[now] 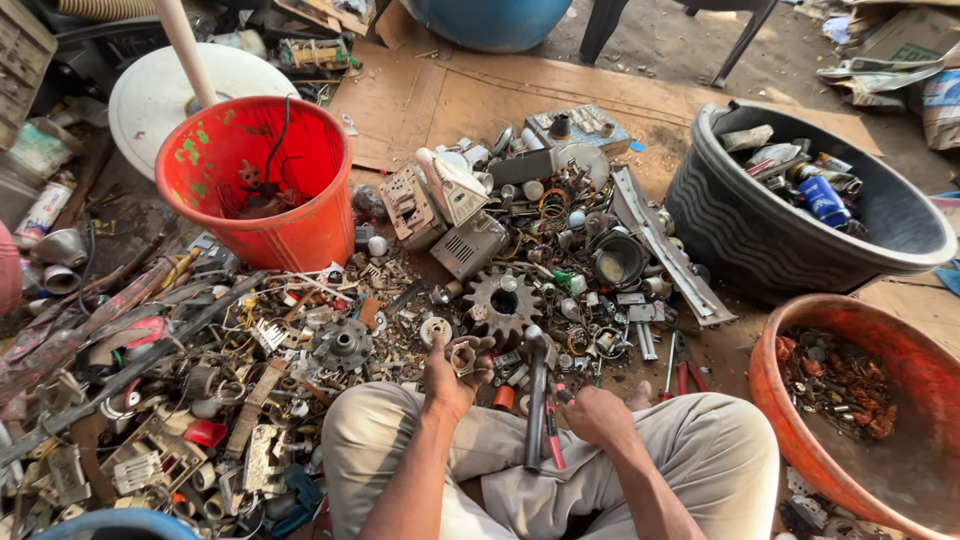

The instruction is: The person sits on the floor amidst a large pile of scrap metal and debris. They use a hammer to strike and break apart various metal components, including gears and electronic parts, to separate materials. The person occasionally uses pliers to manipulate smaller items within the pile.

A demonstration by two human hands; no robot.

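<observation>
I sit cross-legged on the ground before a heap of scrap metal. My left hand (452,375) holds a small ring-shaped metal fitting (464,356) between thumb and fingers, just above my left knee. My right hand (598,412) grips the handle of a hammer (537,395), whose head points away from me toward the pile. A dark toothed gear wheel (503,303) lies just beyond both hands. Red-handled pliers (684,372) lie to the right of the hammer.
A red plastic bucket (262,180) with wires stands at the left. A black tub (800,205) holding cans and an orange basin (850,400) with rusty bits stand at the right. A grey casing (470,245), coils and brackets litter the cardboard (470,100).
</observation>
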